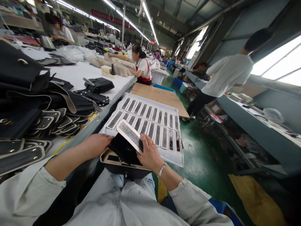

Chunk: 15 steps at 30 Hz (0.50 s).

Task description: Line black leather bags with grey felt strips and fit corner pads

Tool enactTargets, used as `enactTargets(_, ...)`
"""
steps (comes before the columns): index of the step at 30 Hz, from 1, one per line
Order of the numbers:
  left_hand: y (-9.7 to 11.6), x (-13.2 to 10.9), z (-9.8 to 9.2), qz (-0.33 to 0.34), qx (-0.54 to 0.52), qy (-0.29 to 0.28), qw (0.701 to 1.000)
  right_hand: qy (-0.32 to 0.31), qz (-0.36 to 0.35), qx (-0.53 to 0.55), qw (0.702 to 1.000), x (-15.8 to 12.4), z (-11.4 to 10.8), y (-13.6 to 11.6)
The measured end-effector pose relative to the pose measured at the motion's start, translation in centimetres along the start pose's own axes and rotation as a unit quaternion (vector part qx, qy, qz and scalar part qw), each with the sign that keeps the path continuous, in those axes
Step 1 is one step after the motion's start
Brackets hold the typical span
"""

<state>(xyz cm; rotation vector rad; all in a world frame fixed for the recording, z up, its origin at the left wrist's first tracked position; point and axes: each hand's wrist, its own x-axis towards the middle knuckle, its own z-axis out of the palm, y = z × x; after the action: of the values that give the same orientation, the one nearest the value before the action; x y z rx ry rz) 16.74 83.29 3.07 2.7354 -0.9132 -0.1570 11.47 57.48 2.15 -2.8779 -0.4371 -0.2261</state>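
In my lap sits a black handbag with a pale lining, its top gaping. My left hand is at the bag's left upper edge, fingers closed on the dark material and partly hidden. A long round-cornered panel, cream at the rim and mottled grey in the middle, tilts across the top of the bag. My right hand grips its lower right end, thumb on the near side. I cannot tell whether panel and bag are joined. Just beyond, similar panels lie in rows on a white sheet.
Black bag pieces and stacked dark panels crowd the white table on my left. Cardboard lies past the sheet. One person works at the table; another stands by the right-hand bench.
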Motion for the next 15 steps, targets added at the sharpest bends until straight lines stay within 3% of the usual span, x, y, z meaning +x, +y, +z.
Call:
enactTargets(4, 0.0, 0.1, -0.1, -0.012, 0.059, -0.015, 0.998, 0.008, 0.018, -0.01, 1.0, 0.6, 1.6, -0.5)
enactTargets(7, 0.1, 0.1, 1.2, -0.013, 0.07, -0.041, 0.997, 0.003, 0.025, -0.037, 0.999, 0.5, 2.2, -0.6)
enactTargets(12, 0.8, 0.0, 4.4, 0.028, 0.064, -0.03, 0.997, -0.002, -0.024, -0.124, 0.992, -1.6, 1.2, 0.8)
enactTargets(15, 0.6, -0.4, 4.9, 0.002, 0.075, 0.0, 0.997, -0.014, -0.051, -0.165, 0.985, -3.3, 0.4, 2.1)
